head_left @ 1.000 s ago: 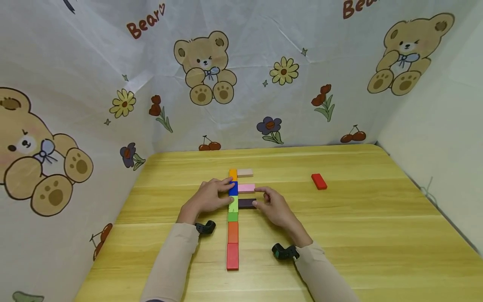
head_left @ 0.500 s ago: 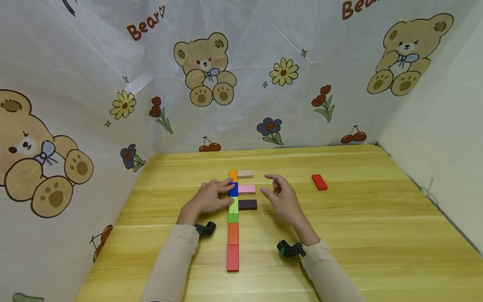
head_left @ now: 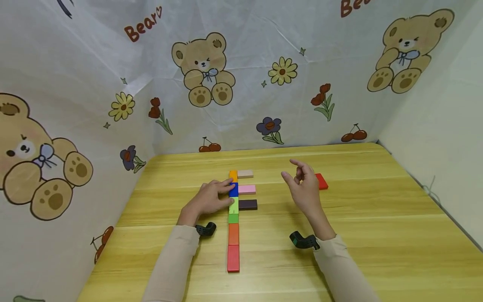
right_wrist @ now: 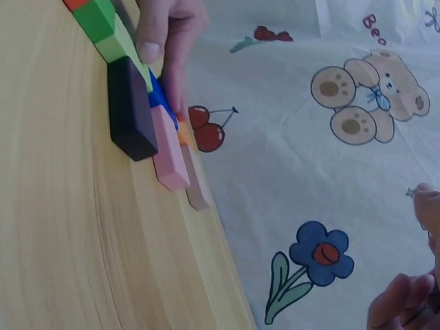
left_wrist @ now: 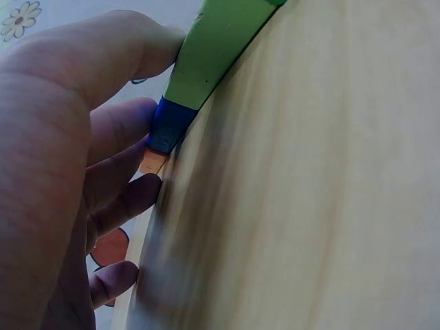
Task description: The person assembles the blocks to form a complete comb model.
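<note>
A straight row of coloured blocks runs away from me: red (head_left: 233,259), orange (head_left: 233,234), green (head_left: 233,218), light green (head_left: 234,208), blue (head_left: 235,191) and yellow-orange (head_left: 233,174). My left hand (head_left: 208,197) rests against its left side. In the left wrist view, the thumb touches the light green block (left_wrist: 213,58) and a fingertip the blue one (left_wrist: 170,127). Dark purple (head_left: 247,204), pink (head_left: 247,189) and beige (head_left: 245,173) blocks stick out rightward from the row. My right hand (head_left: 307,193) holds nothing, thumb and forefinger apart, and partly covers a loose red block (head_left: 322,181).
All of it lies on a wood-grain table (head_left: 377,218). Behind the table's far edge hangs a white cloth (head_left: 249,37) printed with bears and flowers. A pale wall (head_left: 445,138) borders the right side.
My right hand has left the ends of the pink and dark purple blocks and moved right and away from me, up to the loose red block. The left hand stays put.
</note>
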Motion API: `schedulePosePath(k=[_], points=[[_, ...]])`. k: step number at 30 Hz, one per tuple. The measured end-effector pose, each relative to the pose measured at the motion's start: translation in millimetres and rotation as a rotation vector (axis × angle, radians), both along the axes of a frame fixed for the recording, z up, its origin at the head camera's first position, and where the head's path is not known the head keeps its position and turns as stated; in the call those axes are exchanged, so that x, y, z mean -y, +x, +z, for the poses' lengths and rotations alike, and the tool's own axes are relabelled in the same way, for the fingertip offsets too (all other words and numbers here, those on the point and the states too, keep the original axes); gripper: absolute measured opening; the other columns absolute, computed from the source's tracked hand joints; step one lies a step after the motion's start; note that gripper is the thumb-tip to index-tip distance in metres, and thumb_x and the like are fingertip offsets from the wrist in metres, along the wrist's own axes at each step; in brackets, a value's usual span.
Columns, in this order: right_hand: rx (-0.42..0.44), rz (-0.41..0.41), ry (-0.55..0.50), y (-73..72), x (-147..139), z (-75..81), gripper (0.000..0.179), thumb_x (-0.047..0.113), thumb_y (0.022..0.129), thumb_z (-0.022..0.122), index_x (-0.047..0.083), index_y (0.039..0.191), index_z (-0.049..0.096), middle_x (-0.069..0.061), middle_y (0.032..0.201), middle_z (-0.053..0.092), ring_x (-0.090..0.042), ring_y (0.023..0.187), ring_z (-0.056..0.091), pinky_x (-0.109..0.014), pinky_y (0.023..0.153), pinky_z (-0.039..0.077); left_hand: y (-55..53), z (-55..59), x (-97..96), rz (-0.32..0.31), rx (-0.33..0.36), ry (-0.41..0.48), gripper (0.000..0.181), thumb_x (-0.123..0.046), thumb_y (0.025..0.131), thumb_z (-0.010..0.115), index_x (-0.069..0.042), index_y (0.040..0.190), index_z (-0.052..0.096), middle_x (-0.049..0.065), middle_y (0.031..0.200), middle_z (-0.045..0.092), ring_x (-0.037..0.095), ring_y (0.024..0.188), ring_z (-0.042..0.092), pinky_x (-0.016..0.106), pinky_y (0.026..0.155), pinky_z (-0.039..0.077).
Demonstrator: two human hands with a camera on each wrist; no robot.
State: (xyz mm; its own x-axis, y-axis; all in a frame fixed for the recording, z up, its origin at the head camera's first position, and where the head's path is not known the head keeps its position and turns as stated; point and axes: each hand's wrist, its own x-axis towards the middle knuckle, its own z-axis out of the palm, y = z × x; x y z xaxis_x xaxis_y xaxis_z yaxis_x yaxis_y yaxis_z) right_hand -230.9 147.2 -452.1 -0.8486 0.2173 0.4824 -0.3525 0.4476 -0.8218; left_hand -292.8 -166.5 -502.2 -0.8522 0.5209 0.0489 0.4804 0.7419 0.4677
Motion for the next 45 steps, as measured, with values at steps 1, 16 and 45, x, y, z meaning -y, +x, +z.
schedulePosePath(k=[1,16,45], points=[[-0.011,-0.018,-0.015,-0.4,-2.9,0.4,0.043,0.021,0.092,0.074,0.012,0.133,0.061,-0.013,0.089,0.044,-0.016,0.069,0.040,-0.022,0.063,0.033,0.0,-0.1,-0.2,-0.001,-0.001,0.000,0.060,-0.050,0.093,0.066,-0.030,0.147,0.050,-0.015,0.161,0.036,0.016,0.139,0.042,0.039,0.100,0.032],[0.003,-0.205,-0.030,-8.0,-37.8,-3.3,0.043,0.025,0.094,0.072,0.008,0.132,0.061,-0.009,0.086,0.043,-0.013,0.070,0.041,-0.020,0.065,0.033,-2.4,2.5,-1.1,0.005,-0.004,-0.005,0.060,-0.052,0.093,0.065,-0.032,0.147,0.050,-0.017,0.162,0.035,0.014,0.139,0.042,0.038,0.101,0.031],[0.305,-0.374,0.085,-6.6,-87.4,-41.9,0.051,0.026,0.094,0.072,0.003,0.137,0.058,-0.018,0.100,0.047,-0.023,0.080,0.038,-0.034,0.071,0.030,0.9,0.8,-0.9,-0.001,0.011,-0.001,0.060,-0.051,0.093,0.065,-0.029,0.148,0.050,-0.017,0.161,0.034,0.014,0.138,0.041,0.039,0.102,0.030]])
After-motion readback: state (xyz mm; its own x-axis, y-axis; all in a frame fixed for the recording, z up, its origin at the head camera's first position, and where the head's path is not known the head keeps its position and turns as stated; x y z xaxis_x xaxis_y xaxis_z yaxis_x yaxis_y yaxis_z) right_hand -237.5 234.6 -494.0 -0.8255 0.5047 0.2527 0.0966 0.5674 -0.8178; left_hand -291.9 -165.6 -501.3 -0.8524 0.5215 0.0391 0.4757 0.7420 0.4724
